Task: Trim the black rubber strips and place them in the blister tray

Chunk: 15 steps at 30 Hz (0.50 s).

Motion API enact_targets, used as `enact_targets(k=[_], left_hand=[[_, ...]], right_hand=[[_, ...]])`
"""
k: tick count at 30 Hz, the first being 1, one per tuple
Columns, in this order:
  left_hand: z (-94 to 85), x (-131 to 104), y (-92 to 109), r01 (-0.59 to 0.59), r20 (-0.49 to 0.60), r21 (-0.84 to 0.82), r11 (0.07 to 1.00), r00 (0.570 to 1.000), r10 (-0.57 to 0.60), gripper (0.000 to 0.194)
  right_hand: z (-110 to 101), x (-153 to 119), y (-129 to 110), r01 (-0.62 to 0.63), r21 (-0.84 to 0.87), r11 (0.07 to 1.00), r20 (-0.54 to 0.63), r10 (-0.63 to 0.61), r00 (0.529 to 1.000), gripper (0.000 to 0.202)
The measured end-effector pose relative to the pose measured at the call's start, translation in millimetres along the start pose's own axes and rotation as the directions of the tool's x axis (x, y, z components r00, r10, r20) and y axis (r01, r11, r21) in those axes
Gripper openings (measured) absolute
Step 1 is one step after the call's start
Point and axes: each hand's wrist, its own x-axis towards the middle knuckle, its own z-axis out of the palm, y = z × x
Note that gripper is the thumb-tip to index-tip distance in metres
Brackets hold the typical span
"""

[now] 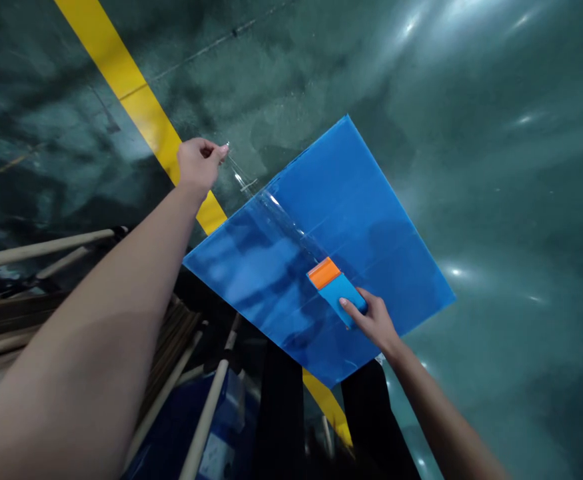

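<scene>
A flat blue plastic sheet or panel [371, 200] lies below my hands, turned so one corner points away from me. My right hand [371, 317] grips a blue and orange tape dispenser [338, 290] over the middle of the panel. From the dispenser a strip of clear tape [286, 223] runs across the panel and past its far left edge. My left hand [202, 162], beyond that edge, pinches the free end of the tape between thumb and fingers. Whether the strip is stuck down along its length I cannot tell.
The floor [496, 167] is glossy green, crossed by a yellow line [136, 100]. At lower left stands a rack of pale tubes [206, 420] holding stacked brown flat pieces [176, 347]. A dark blue bin [236, 400] sits near my dark-clothed legs [281, 413].
</scene>
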Motion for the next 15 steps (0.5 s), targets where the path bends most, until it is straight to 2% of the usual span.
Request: enact_targets(k=[6,15], left_hand=[[-1.3,2.6,-4.5,-0.03,0.026,0.013,0.999,0.999,0.03,0.021],[6.9,7.5,-18.4,0.014,0.05,0.039,0.999,0.999,-0.016,0.017]], right_hand=[[-0.5,3.3,-3.0,-0.027,0.042,0.999,0.037,0.025,0.999,0.05],[2.6,10.6,-1.3,-0.032,0.029,0.999,0.033,0.032,0.999,0.047]])
